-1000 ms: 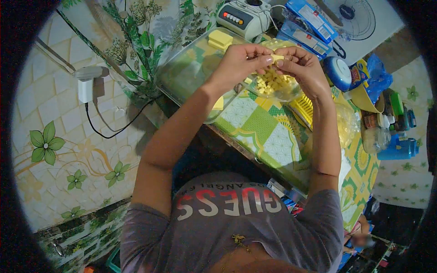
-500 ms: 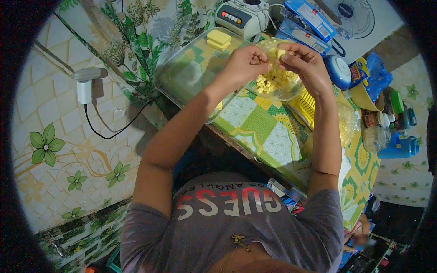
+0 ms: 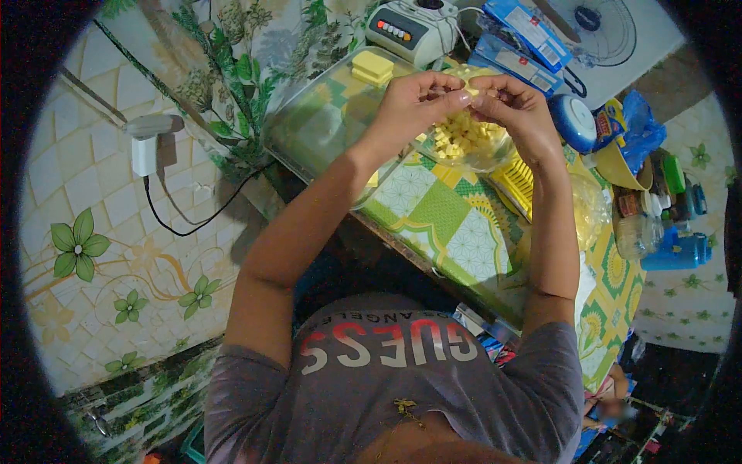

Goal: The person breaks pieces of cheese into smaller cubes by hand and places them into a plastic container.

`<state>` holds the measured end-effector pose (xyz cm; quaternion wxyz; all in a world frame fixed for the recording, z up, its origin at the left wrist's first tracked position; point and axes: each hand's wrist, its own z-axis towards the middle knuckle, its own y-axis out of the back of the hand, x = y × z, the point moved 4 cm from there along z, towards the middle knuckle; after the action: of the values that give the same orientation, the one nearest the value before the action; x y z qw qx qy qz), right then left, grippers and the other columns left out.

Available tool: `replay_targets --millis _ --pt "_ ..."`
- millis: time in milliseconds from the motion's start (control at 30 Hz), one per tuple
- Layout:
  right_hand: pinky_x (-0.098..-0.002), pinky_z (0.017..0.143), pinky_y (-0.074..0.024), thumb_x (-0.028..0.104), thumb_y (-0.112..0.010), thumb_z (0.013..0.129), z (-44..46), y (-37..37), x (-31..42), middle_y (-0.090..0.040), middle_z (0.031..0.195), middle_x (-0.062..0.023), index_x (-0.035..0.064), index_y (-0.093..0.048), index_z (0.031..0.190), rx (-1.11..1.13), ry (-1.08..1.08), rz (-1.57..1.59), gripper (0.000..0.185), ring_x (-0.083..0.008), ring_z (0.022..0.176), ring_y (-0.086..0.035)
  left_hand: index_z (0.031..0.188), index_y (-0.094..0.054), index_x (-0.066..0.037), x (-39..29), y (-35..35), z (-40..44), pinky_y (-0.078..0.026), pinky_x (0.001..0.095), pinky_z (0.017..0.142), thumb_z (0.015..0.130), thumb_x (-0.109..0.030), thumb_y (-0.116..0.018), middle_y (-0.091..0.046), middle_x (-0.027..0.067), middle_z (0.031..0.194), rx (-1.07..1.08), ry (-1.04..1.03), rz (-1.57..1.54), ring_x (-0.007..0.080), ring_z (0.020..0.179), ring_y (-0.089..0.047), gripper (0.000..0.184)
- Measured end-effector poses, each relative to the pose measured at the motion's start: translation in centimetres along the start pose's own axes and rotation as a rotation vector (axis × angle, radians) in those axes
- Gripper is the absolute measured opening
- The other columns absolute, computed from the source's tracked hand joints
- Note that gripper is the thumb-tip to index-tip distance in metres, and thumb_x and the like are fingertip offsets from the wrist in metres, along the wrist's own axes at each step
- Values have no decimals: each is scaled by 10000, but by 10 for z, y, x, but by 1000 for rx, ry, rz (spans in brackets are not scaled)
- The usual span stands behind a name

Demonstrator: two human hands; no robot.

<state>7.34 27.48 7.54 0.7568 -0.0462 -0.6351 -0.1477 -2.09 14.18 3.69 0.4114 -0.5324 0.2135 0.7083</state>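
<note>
My left hand and my right hand meet fingertip to fingertip. A small yellow block is pinched between them, partly hidden by the fingers and thumbs. Under my hands sits a clear bowl holding many small cut yellow pieces. Left of it lies a large clear tray. Larger yellow slabs are stacked in its far corner, and a yellow piece shows at the near edge beside my left forearm.
A patterned cloth covers the table. Yellow ridged packaging lies near my right wrist. Behind are a blender base, blue boxes and a fan. A blue-and-white bowl and jars stand to the right.
My hands have come together; the left moved slightly right and now grips the yellow block that my right hand alone was holding up.
</note>
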Motion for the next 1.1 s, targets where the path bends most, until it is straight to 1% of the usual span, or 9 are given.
replay_targets --millis 233,433,567,667,767,867,967,1067,1100 --pt "-235 703 -514 99 -696 784 -2 -3 2 -652 857 -56 4 -628 1010 26 -38 45 254 -106 755 -617 957 -640 -7 -6 2 -2 -475 207 640 859 -149 -627 -628 17 820 43 2 33 65 705 -570 173" --pt "-234 716 -517 81 -648 812 -4 -2 6 -649 883 -50 10 -602 1062 20 -84 111 264 -107 766 -623 961 -628 -3 -8 3 -3 -474 203 640 861 -122 -616 -618 15 761 21 -33 -41 69 677 -567 156" --pt "-239 732 -514 85 -618 828 -1 6 2 -645 890 -50 9 -592 1084 2 -46 59 268 -106 771 -622 979 -618 -14 -7 4 -4 -475 204 623 851 -113 -620 -603 9 735 -13 -20 -76 67 677 -562 162" --pt "-248 745 -512 93 -615 829 1 12 -1 -644 894 -50 7 -598 1075 -10 -6 28 261 -110 775 -622 990 -614 -27 6 3 1 -473 208 602 832 -138 -642 -603 11 733 23 -49 120 58 661 -555 195" --pt "-257 753 -508 99 -616 827 3 14 -3 -641 907 -45 6 -604 1060 -26 4 -6 252 -117 783 -622 954 -636 -17 25 2 6 -475 226 598 813 -174 -669 -628 37 745 15 -24 326 62 656 -561 214" --pt "-262 756 -504 96 -613 822 3 15 -3 -641 909 -40 3 -611 1043 -32 10 -26 239 -120 791 -621 935 -652 9 30 3 6 -481 252 619 807 -189 -675 -660 80 778 80 31 532 86 663 -585 237" --pt "-262 753 -498 100 -619 819 3 14 -2 -637 895 -37 9 -612 1012 -20 14 -44 213 -118 803 -620 810 -692 -26 38 7 8 -504 341 654 774 -209 -650 -670 133 748 12 -34 623 246 679 -648 191" --pt "-253 747 -487 104 -627 820 1 12 -2 -629 871 -27 24 -611 965 44 13 -149 166 -110 818 -616 1014 -640 19 37 9 8 -496 297 728 834 -191 -620 -681 108 867 92 53 711 166 782 -633 277" --pt "-247 742 -482 92 -629 813 1 12 -4 -627 870 -25 21 -610 957 87 5 -212 162 -104 816 -610 1025 -637 16 34 12 7 -493 297 746 838 -184 -610 -678 113 897 55 21 695 170 816 -631 276"
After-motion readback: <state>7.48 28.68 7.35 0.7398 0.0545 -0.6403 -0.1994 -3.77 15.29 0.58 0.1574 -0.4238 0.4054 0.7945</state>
